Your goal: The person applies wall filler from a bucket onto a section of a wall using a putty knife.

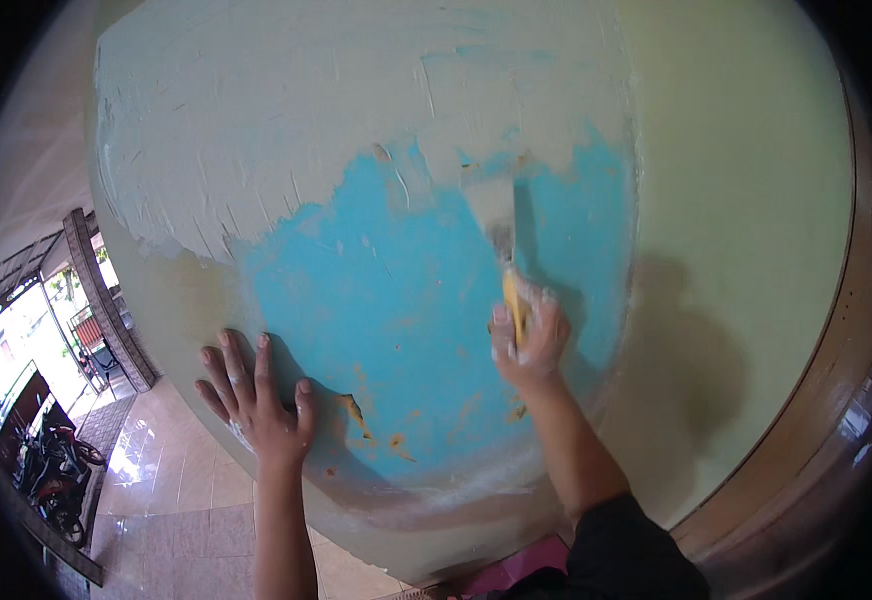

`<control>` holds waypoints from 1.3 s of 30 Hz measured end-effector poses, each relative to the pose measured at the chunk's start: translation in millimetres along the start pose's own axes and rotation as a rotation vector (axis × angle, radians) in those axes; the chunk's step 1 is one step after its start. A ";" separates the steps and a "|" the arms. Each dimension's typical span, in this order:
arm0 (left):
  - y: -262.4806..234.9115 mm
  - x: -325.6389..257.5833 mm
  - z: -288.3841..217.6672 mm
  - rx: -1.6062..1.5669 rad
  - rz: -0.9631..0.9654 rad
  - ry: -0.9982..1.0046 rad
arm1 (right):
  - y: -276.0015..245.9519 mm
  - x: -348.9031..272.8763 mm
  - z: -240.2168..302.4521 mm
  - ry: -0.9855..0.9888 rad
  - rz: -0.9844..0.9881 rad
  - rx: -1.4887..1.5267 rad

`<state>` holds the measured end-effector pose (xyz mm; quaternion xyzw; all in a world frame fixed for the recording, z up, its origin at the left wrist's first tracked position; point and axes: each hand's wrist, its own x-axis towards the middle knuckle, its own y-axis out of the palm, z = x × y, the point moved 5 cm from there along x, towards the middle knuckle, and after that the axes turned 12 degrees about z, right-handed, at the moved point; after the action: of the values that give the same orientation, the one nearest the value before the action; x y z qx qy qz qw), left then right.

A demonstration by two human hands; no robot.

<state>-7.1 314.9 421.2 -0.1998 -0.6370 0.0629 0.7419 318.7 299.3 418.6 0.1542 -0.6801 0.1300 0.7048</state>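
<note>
A wall fills the middle of the view, with a bright blue patch showing scuffs and small chipped spots. Grey-white filler coats its upper part in ridged strokes and ends in a ragged lower edge. My right hand is closed around the yellow handle of a putty knife. The knife's wide blade points up and lies against the wall at the filler's lower edge. My left hand rests flat on the wall at the lower left of the blue patch, fingers spread and smudged with white.
Pale green wall continues to the right, ending at a brown wooden edge. Tiled floor spreads at the lower left. Beyond it, a motorcycle stands near a dark pillar and a bright opening.
</note>
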 end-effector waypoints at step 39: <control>8.4 -4.5 -4.0 -0.014 -0.006 -0.020 | 12.2 98.7 15.6 0.174 0.376 -0.168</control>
<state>-2.6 320.1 413.4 -0.2025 -0.6455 0.0584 0.7341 303.7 301.7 518.1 -0.0462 -0.6419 0.2149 0.7346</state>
